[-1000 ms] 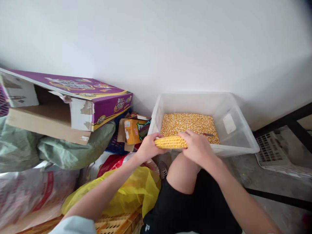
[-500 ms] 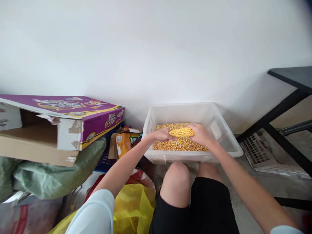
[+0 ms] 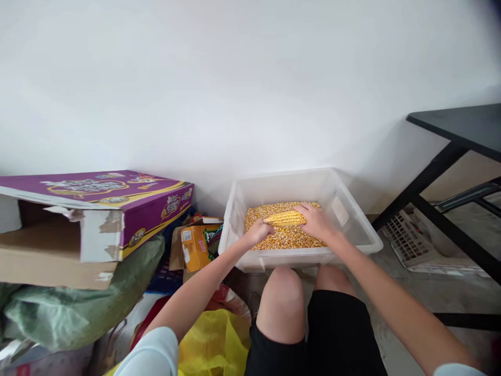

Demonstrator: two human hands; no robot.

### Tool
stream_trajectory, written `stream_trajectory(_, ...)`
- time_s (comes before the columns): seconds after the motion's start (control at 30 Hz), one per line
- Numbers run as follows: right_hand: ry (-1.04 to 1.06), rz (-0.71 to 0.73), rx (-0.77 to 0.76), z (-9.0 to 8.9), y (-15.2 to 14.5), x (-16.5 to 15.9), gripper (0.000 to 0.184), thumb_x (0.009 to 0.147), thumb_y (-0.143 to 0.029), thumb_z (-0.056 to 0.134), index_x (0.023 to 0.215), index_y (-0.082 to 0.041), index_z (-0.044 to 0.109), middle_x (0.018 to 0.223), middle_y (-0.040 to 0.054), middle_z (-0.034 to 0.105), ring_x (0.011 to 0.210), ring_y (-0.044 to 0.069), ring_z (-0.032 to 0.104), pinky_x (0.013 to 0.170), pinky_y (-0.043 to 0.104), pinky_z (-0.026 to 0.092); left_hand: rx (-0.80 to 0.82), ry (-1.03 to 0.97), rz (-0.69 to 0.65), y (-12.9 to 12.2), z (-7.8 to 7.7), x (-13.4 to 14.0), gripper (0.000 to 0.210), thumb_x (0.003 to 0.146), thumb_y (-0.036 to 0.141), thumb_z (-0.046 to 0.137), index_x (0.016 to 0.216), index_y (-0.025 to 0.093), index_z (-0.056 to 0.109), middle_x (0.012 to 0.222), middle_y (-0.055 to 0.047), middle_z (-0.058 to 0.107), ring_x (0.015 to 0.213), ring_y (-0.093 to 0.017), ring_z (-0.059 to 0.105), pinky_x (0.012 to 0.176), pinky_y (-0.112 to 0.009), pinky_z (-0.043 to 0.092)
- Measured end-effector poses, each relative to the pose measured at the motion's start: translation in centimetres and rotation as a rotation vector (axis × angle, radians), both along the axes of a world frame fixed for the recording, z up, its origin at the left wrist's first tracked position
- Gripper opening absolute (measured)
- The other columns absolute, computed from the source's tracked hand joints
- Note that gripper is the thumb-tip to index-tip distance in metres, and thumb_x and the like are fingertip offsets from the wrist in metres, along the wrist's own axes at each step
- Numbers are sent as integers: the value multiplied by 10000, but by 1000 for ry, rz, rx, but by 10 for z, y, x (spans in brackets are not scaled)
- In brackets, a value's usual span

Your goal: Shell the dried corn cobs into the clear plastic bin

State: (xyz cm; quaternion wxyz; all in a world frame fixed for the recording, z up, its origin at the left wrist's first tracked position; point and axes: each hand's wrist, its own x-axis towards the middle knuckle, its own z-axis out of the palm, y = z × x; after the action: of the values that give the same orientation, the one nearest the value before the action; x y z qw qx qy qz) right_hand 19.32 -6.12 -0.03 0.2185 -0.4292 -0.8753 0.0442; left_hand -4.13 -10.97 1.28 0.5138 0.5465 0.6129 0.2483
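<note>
No lettering can be read with confidence. The purple carton (image 3: 117, 196) at the left carries yellow-edged printed badges and graphics, all too small and blurred to make out. The orange box (image 3: 194, 245) beside the clear tub (image 3: 352, 230) has a label that is equally illegible.
</note>
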Motion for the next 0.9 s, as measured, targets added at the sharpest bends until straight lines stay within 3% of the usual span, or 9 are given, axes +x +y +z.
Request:
stream_trajectory(0.2, 264, 36, -45, -6, 2, -2, 500, 644, -92, 600, 1132, -200, 601, 1114, 74, 643, 1009, 237, 600, 881, 343, 458, 373, 175, 25, -3, 24, 11, 202, 555, 165, 484, 449, 181, 313, 463, 39, 233, 479, -79, 245, 484, -276, 145)
stream_trajectory(0.4, 413, -110, 15, -3, 8, 4, 384, 628, -110, 564, 1003, -176, 615, 957, 73, 662, 882, 236, 609, 805, 341, 470, 560, -890, 179, -33, 111, 8, 274, 507, 188, 424, 472, 204, 153, 464, 54, 100, 407, -76, 137, 407, -245, 185)
stream_trajectory(0.47, 409, -152, 27, -1, 9, 10, 357, 630, -119, 564, 979, -181, 612, 932, 72, 658, 874, 238, 605, 798, 339, 469, 765, -1071, 326, -47, 135, -8, 319, 523, 167, 442, 515, 192, 124, 485, 56, 57, 397, -75, 115, 388, -226, 199)
stream_trajectory(0.53, 405, -178, 20, 1, 8, 14, 341, 649, -137, 567, 984, -185, 605, 914, 66, 655, 865, 235, 604, 787, 332, 468, 795, -1092, 442, -58, 137, -26, 335, 555, 151, 451, 540, 185, 118, 494, 53, 58, 381, -74, 131, 379, -206, 203)
stream_trajectory(0.63, 305, -210, 4, 0, 7, 17, 339, 661, -162, 584, 998, -179, 613, 930, 85, 653, 874, 255, 599, 781, 347, 465, 618, -931, 540, -81, 92, -51, 360, 550, 141, 484, 523, 189, 128, 469, 60, 93, 361, -62, 165, 377, -199, 196)
stream_trajectory(0.73, 220, -227, -11, -3, 9, 17, 349, 660, -174, 595, 1008, -174, 621, 945, 102, 651, 877, 271, 591, 769, 362, 462, 541, -586, 712, -124, 15, -69, 373, 580, 161, 497, 513, 190, 131, 457, 66, 116, 368, -53, 153, 394, -196, 203)
stream_trajectory(0.8, 194, -226, -16, -5, 11, 16, 366, 663, -179, 595, 1028, -171, 618, 951, 103, 649, 877, 272, 588, 766, 365, 460, 405, -140, 814, -154, -33, -78, 334, 685, 200, 411, 521, 202, 119, 467, 53, 134, 384, -73, 185, 413, -207, 253)
stream_trajectory(0.87, 169, -219, -22, -5, 12, 15, 383, 664, -180, 594, 1046, -170, 617, 959, 104, 648, 877, 271, 586, 765, 367, 458, -20, 502, 549, -172, -73, -84, 313, 763, 175, 356, 489, 201, 207, 462, 18, 284, 452, -99, 370, 510, -221, 370)
stream_trajectory(0.9, 155, -213, -25, -4, 11, 14, 388, 665, -178, 594, 1052, -169, 618, 962, 105, 648, 878, 272, 587, 765, 367, 459, -105, 568, 467, -175, -88, -85, 288, 755, 158, 406, 486, 192, 310, 501, -8, 410, 542, -126, 485, 576, -239, 410)
